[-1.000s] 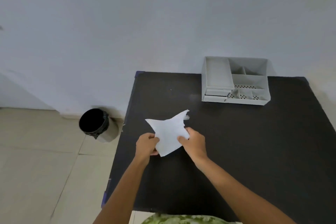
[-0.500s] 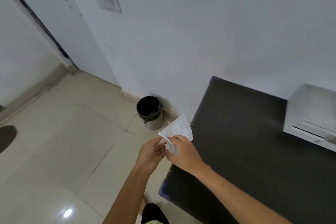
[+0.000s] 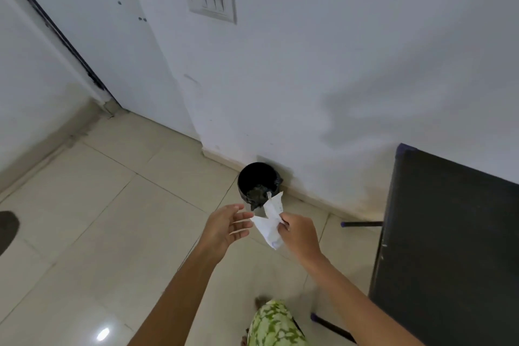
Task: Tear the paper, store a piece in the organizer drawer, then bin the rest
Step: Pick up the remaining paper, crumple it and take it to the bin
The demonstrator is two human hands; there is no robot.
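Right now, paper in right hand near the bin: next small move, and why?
Probably carry the right hand forward until the paper is over the bin, then let go. Only the right hand pinches the paper; the left hand is open beside it, and the paper looks short of the bin's opening.

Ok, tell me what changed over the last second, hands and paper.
The left hand let go of the paper and now hangs open beside it; the right hand alone pinches it. Both hands carried the paper off the black table to the left, toward the bin on the floor. The view swung left, so the organizer is out of frame. The paper is still undropped.
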